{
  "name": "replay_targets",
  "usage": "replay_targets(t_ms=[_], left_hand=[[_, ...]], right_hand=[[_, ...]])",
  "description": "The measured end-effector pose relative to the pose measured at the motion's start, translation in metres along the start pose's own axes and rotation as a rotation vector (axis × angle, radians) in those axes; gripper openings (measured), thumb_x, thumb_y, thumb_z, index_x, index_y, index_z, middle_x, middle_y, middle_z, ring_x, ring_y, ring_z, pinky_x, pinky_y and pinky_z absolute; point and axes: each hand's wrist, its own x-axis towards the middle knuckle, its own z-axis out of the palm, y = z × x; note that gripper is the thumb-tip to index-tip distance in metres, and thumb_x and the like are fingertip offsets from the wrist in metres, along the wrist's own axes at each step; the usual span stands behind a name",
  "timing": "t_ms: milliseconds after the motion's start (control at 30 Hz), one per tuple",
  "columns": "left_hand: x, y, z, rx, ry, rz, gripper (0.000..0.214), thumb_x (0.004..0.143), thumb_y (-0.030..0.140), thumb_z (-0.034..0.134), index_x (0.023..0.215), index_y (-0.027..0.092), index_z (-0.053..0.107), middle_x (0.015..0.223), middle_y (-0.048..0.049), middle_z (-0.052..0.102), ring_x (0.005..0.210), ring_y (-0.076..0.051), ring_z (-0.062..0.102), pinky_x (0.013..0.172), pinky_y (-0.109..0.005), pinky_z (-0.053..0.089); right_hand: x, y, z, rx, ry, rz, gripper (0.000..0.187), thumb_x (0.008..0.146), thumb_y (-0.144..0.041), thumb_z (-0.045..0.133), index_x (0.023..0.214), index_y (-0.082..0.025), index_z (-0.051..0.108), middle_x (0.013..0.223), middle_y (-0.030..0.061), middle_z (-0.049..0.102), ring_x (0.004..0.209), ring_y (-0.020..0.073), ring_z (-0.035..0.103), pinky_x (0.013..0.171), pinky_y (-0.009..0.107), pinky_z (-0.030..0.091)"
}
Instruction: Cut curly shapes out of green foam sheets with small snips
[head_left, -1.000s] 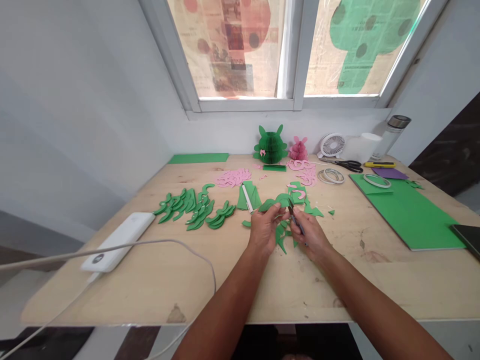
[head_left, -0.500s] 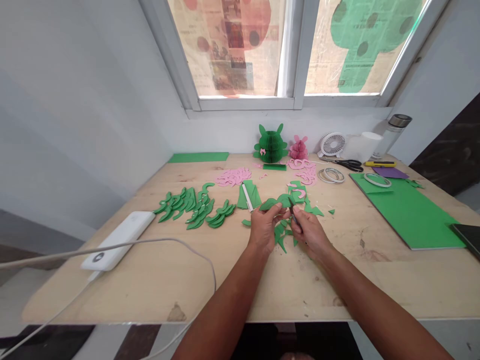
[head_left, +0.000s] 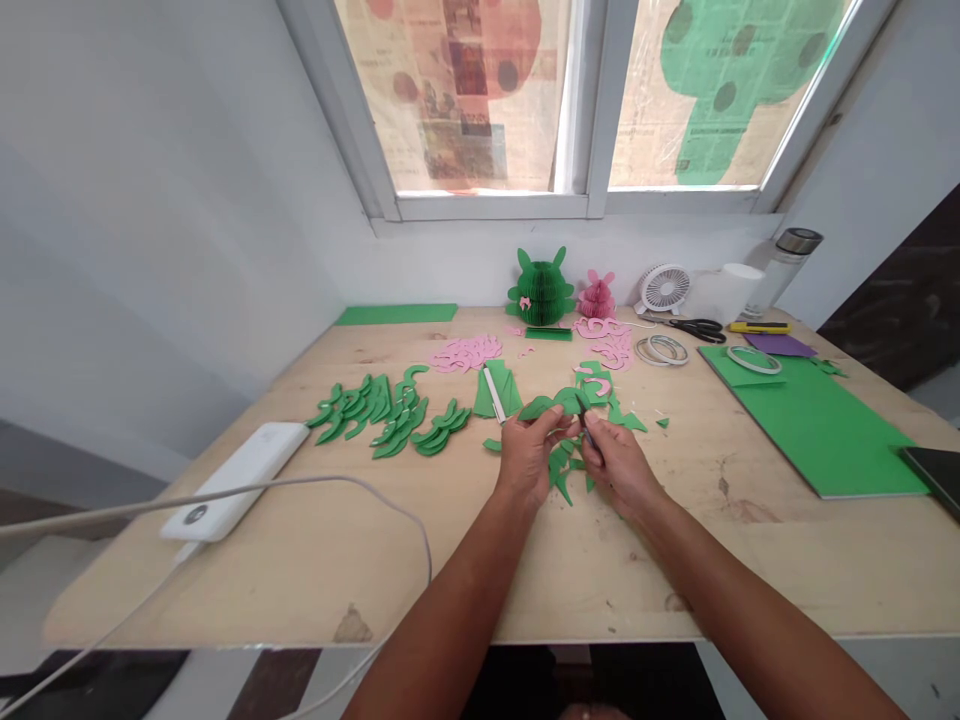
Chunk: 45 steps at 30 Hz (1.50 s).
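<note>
My left hand (head_left: 529, 452) pinches a piece of green paper (head_left: 537, 407) with a curved, scalloped edge, above the middle of the table. Beside it, my right hand (head_left: 616, 462) is closed around dark scissors (head_left: 586, 424), whose blades meet the right part of the paper. The scissors' handles are mostly hidden by my fingers. Under both hands lie green paper scraps (head_left: 559, 478). Just beyond my left hand, a white pen-like tool (head_left: 494, 394) rests on stacked green paper pieces (head_left: 511, 390).
Several green cut-outs (head_left: 401, 420) lie at left, near a white power bank (head_left: 232, 485) with a cable (head_left: 330, 480). Pink cut-outs (head_left: 466, 352) and a green paper figure (head_left: 545, 290) are behind. At right are tape rolls (head_left: 662, 350), black scissors (head_left: 701, 329) and a green sheet (head_left: 832, 430).
</note>
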Motion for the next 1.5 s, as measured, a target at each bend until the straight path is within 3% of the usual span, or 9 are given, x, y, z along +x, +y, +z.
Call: replay_targets(t_ms=[1500], left_hand=[[0.0019, 0.0022, -0.0033, 0.019, -0.019, 0.002, 0.019, 0.055, 0.023, 0.078, 0.057, 0.015, 0.060, 0.057, -0.0017, 0.060, 0.058, -0.014, 0.060, 0.059, -0.025, 0.048]], right_hand=[[-0.0017, -0.0020, 0.0021, -0.040, 0.020, 0.008, 0.046, 0.071, -0.061, 0.063, 0.073, -0.015, 0.061, 0.039, -0.0096, 0.032, 0.034, 0.0039, 0.018, 0.034, 0.019, 0.014]])
